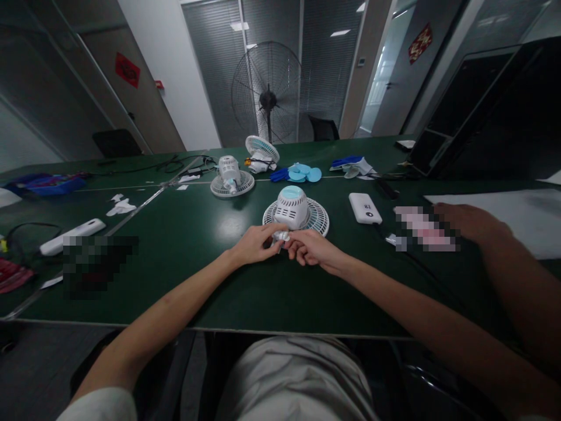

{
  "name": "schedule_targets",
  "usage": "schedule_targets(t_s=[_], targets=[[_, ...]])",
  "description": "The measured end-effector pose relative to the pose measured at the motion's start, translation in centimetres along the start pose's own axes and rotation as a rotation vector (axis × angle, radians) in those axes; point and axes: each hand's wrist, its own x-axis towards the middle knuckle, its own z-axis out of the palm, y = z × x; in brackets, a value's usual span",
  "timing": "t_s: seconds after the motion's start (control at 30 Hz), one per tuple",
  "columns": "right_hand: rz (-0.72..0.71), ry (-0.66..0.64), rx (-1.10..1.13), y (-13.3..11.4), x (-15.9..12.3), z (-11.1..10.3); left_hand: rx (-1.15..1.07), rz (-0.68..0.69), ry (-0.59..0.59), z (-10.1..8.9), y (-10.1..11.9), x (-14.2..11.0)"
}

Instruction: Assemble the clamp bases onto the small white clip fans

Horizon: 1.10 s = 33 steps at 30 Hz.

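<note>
A small white fan [291,209] lies face down on the green table, its motor housing with a pale blue cap upward and its grille [319,217] flat below. Toward me, at the near side of the housing, is a small white neck piece [281,236]. My left hand [254,244] is closed on this neck piece from the left, thumb and fingers around it. From the right, my right hand [312,248] pinches at the same piece, its other fingers curled. Exactly what the right fingertips grip is partly hidden.
Behind stand another upturned fan [228,169] and a tilted fan [262,153], beside light blue discs [303,172]. A white power bank [365,208] lies right, near another person's hand [475,222]. Left are a long white device [72,236] and crumpled paper [121,206].
</note>
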Motion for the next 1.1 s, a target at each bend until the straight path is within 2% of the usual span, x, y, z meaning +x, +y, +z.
schedule_targets(t_s=[0.1, 0.2, 0.27, 0.37, 0.43, 0.53, 0.63, 0.83, 1.1], targets=[[0.065, -0.069, 0.117, -0.3, 0.0, -0.2, -0.004, 0.005, -0.002, 0.0, 0.0, 0.0], [0.046, -0.074, 0.045, -0.1, -0.1, -0.2, -0.006, 0.001, 0.002, 0.0, 0.0, 0.0], [-0.059, -0.027, -0.157, 0.2, -0.3, -0.1, -0.007, -0.002, 0.002, 0.1, 0.0, 0.0], [-0.338, 0.112, -0.646, 0.6, -0.8, 0.2, -0.009, -0.001, -0.001, 0.1, -0.1, 0.0], [-0.464, 0.212, -0.969, 0.7, -1.1, 0.3, -0.007, -0.001, 0.000, 0.1, -0.1, 0.0], [-0.513, 0.291, -1.296, 0.6, -1.5, 0.4, -0.003, -0.003, 0.004, 0.1, -0.1, 0.0], [-0.530, 0.308, -1.484, 0.5, -1.7, 0.5, -0.004, -0.002, 0.005, 0.1, 0.1, 0.0], [-0.614, 0.315, -1.672, 0.1, -2.0, 0.6, 0.005, 0.014, 0.023, 0.0, 0.1, 0.1], [-0.626, 0.291, -1.702, 0.1, -2.2, 0.6, 0.001, 0.020, 0.018, 0.0, 0.2, 0.1]])
